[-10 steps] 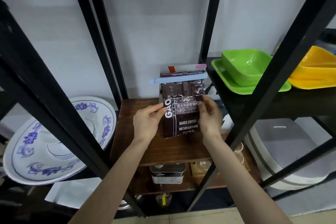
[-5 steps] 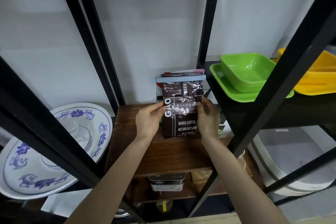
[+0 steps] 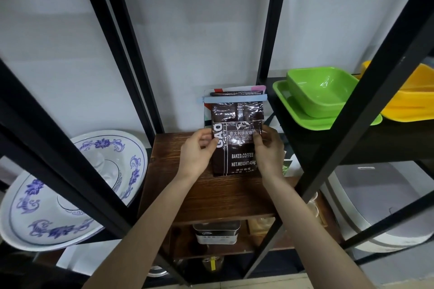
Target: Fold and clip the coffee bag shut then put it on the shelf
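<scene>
Since a second ago the coffee bag (image 3: pixel 236 141) has gone further back on the shelf and now stands close to the white wall, with both my hands still on it. My left hand (image 3: pixel 196 156) holds its left edge, thumb on the front by the white lettering. My right hand (image 3: pixel 267 150) holds its right edge, thumb pressed on the label. Both hands are closed around the bag's sides.

It is a dark brown, glossy bag standing upright, long axis vertical, base on the wood and printed front facing me. Its top is folded over, and a pale blue sealing clip (image 3: pixel 234 99) clamps straight across the fold, lying level and sticking out a little past each side. Behind the bag, a white packet with red and pink patches (image 3: pixel 244 88) shows above the clip and leans at the wall.

The wooden shelf board (image 3: pixel 211 197) is dark-stained and sits in a black metal frame (image 3: pixel 270 30). On the left, a large white bowl with blue floral pattern (image 3: pixel 70 190) rests tilted. On the right, on a higher level, a green square bowl (image 3: pixel 321 89) sits in a green tray (image 3: pixel 305 122), beside a yellow dish (image 3: pixel 413 98). Below the board, a metal tin (image 3: pixel 216 233) sits on a lower shelf. A white and grey appliance (image 3: pixel 375 206) stands lower right.
</scene>
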Available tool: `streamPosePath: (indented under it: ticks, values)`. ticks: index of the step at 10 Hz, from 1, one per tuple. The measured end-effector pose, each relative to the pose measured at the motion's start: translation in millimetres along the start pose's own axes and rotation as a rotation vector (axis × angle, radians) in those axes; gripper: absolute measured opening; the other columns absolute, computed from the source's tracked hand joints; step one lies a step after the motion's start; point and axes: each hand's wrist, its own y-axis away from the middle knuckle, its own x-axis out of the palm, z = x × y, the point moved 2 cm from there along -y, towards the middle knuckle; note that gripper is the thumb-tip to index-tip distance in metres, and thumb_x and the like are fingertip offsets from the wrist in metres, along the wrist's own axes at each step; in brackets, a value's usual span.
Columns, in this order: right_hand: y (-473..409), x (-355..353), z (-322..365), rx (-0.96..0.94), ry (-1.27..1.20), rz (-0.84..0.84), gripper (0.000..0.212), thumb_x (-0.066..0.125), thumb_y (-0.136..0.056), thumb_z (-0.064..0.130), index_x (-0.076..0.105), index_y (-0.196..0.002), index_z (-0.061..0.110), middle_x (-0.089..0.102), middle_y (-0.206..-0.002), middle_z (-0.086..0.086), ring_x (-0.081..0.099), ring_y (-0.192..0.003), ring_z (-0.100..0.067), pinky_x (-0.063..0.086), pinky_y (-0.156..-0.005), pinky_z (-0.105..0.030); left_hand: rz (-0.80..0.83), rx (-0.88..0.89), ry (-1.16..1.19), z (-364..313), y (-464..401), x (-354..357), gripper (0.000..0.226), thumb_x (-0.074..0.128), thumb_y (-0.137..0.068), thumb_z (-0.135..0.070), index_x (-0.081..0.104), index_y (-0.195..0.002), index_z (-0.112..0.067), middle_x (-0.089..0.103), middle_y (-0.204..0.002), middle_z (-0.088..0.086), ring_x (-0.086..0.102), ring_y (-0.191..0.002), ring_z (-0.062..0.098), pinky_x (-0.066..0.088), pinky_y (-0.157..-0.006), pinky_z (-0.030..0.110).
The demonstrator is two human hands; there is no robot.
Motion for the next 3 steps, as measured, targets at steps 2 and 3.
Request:
streamPosePath:
  ticks: [2,3]
  values:
    - [5.7,-4.5,2.4,-0.049,0.082,0.017,0.030,0.049,-0.087,0.014,0.052,-0.117,0.011,0.055,-0.107,-0.007,0.052,-0.110,-0.027,0.038,-0.089,-0.028,-0.006,0.023,0.006,-0.5,7.6,-1.6,0.035,0.056,-0.084,-0.015,0.052,-0.118,-0.009,0.062,-0.117,0.009,0.053,-0.098,0.008,0.039,-0.087,0.017]
    - [9.4,-6.5,1.3,-0.055,0.144,0.030,0.036,0.050,-0.087,0.016,0.048,-0.122,0.013,0.050,-0.117,-0.010,0.046,-0.118,-0.028,0.036,-0.097,-0.033,-0.003,0.026,0.005,2.8,10.3,-3.1,0.037,0.057,-0.083,-0.015,0.051,-0.119,-0.009,0.061,-0.120,0.009,0.053,-0.102,0.009,0.038,-0.085,0.012]
